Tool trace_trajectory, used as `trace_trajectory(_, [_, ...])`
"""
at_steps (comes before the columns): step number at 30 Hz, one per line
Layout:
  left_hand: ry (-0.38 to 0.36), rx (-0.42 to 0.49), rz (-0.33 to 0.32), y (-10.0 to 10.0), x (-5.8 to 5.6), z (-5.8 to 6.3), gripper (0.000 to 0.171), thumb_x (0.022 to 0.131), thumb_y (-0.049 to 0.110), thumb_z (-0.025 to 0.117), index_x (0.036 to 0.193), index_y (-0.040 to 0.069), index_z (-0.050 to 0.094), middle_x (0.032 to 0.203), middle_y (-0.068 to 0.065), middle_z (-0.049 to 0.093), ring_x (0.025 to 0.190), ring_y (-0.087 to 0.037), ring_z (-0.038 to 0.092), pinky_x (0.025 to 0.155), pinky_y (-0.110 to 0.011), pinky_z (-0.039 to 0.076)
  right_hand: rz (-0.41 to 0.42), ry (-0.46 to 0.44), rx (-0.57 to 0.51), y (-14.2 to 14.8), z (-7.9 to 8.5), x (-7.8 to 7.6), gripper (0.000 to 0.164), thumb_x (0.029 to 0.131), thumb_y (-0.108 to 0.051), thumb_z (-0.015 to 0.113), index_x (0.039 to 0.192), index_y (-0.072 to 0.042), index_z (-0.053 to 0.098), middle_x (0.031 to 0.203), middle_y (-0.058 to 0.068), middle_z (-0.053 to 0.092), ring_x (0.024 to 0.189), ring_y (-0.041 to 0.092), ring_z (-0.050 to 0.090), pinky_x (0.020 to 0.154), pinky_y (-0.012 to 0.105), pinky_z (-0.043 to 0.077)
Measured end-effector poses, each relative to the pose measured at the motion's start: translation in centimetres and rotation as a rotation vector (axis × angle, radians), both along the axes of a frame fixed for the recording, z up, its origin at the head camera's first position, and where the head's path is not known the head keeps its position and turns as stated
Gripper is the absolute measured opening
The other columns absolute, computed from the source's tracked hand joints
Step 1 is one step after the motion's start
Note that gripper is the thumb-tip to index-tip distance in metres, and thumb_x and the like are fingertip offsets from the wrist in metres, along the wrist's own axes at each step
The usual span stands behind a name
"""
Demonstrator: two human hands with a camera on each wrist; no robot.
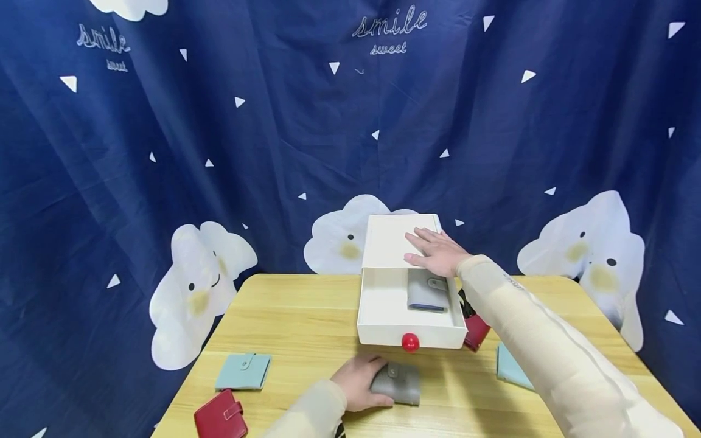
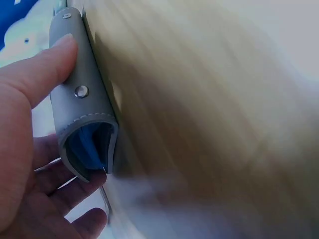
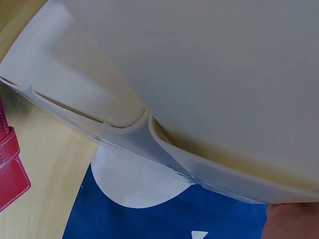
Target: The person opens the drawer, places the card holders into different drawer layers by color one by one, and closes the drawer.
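Observation:
My left hand (image 1: 358, 383) grips a grey card wallet (image 1: 402, 384) with a snap strap, on the table just in front of a white drawer box (image 1: 391, 240). In the left wrist view, the thumb lies along the outside of the wallet (image 2: 82, 74), fingers on its other side, and blue sleeves show in its end. Fingers spread, my right hand (image 1: 438, 252) rests on the box's top near its right edge. The drawer (image 1: 383, 334), with a red round knob (image 1: 411, 342), is pulled out toward me. Another grey card wallet (image 1: 427, 292) lies in its right side.
On the left of the wooden table (image 1: 296, 328) lie a light blue wallet (image 1: 243, 371) and a red wallet (image 1: 221, 415). Right of the box are another red wallet (image 1: 476, 331) and a light blue one (image 1: 512, 368), partly behind my right arm. A dark blue curtain (image 1: 274, 121) hangs behind.

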State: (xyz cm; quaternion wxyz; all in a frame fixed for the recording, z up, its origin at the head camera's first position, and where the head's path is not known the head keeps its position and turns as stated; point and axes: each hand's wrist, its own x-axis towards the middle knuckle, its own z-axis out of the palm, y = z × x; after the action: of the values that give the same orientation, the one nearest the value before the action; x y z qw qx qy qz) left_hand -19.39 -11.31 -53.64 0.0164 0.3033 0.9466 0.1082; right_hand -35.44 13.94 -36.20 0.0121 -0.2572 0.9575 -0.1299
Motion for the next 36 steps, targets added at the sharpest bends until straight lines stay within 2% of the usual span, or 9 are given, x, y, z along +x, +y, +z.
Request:
trace_trajectory(4, [0.020, 0.042, 0.051, -2.4, -0.4, -0.3, 0.082, 0.076, 0.065, 0.068, 0.136, 0.011, 0.053, 0.135, -0.005, 0.053, 0.119, -0.022, 0.052, 0.100, -0.037, 0.043, 0.003, 0.003, -0.005, 0.0, 0.1, -0.1, 0.075, 0.095, -0.064, 0.035, 0.154, -0.018, 0.024, 0.160, 0.010, 0.015, 0.147, 0.027, 0.007, 0.115, 0.052, -0.003])
trace_trajectory(7, [0.002, 0.059, 0.102, -3.9, -0.6, -0.2, 0.084, 0.076, 0.063, 0.070, 0.137, 0.007, 0.052, 0.134, -0.009, 0.053, 0.121, -0.025, 0.050, 0.102, -0.041, 0.040, 0.002, 0.006, -0.005, -0.1, 0.1, -0.1, 0.074, 0.096, -0.063, 0.036, 0.154, -0.018, 0.024, 0.160, 0.010, 0.015, 0.147, 0.027, 0.008, 0.116, 0.052, -0.003])
trace_trajectory(15, [-0.047, 0.085, 0.222, -6.9, -1.2, -0.2, 0.082, 0.077, 0.061, 0.070, 0.135, 0.006, 0.053, 0.127, -0.007, 0.057, 0.116, -0.025, 0.053, 0.098, -0.043, 0.044, 0.006, 0.001, -0.007, -0.1, 0.3, 0.0, 0.075, 0.095, -0.063, 0.036, 0.154, -0.017, 0.024, 0.159, 0.011, 0.016, 0.147, 0.027, 0.008, 0.115, 0.053, 0.000])
trace_trajectory(20, [-0.065, 0.098, 0.288, -8.3, -1.6, -0.2, 0.083, 0.078, 0.062, 0.069, 0.135, 0.005, 0.052, 0.127, -0.009, 0.056, 0.113, -0.026, 0.054, 0.095, -0.045, 0.045, 0.001, 0.007, -0.003, -0.1, 0.2, 0.0, 0.075, 0.095, -0.063, 0.036, 0.154, -0.018, 0.024, 0.159, 0.011, 0.016, 0.147, 0.027, 0.008, 0.115, 0.053, 0.000])
trace_trajectory(28, [-0.078, 0.161, 0.384, -10.2, -1.8, 0.1, 0.079, 0.077, 0.055, 0.073, 0.132, 0.002, 0.054, 0.118, -0.009, 0.058, 0.098, -0.021, 0.056, 0.083, -0.043, 0.048, -0.007, 0.003, -0.001, -0.1, 0.0, 0.0, 0.075, 0.095, -0.064, 0.035, 0.154, -0.018, 0.023, 0.160, 0.010, 0.015, 0.147, 0.026, 0.007, 0.116, 0.053, 0.001])
trace_trajectory(36, [-0.063, 0.175, 0.495, -11.4, -2.1, 0.0, 0.078, 0.077, 0.053, 0.075, 0.131, 0.001, 0.055, 0.122, -0.015, 0.058, 0.105, -0.029, 0.057, 0.086, -0.046, 0.048, -0.009, 0.002, -0.001, -0.1, -0.1, -0.1, 0.076, 0.095, -0.065, 0.034, 0.154, -0.019, 0.023, 0.160, 0.009, 0.014, 0.147, 0.026, 0.007, 0.116, 0.051, -0.002])
